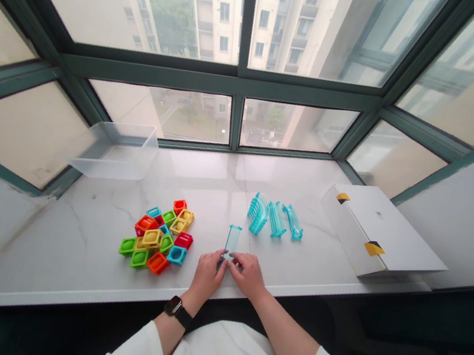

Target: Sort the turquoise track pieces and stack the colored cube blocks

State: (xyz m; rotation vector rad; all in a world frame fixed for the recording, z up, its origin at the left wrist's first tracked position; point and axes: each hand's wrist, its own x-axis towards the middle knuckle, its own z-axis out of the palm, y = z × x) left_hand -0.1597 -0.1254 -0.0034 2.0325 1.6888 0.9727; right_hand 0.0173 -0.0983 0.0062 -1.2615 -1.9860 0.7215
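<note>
Both my hands are at the near end of a transparent turquoise straight track piece, which stands lengthwise on the white marble sill. My left hand pinches its left side, and my right hand grips its right side. To the left of my hands lies a heap of red, yellow, green and blue square frame blocks. Ahead on the right are a curved turquoise track piece and two more turquoise track pieces, all untouched.
A transparent plastic tray stands at the far left of the sill against the window. A white cardboard box with yellow-and-black tape lies at the right. The dark-framed window rises behind the sill, whose front edge is just beyond my wrists.
</note>
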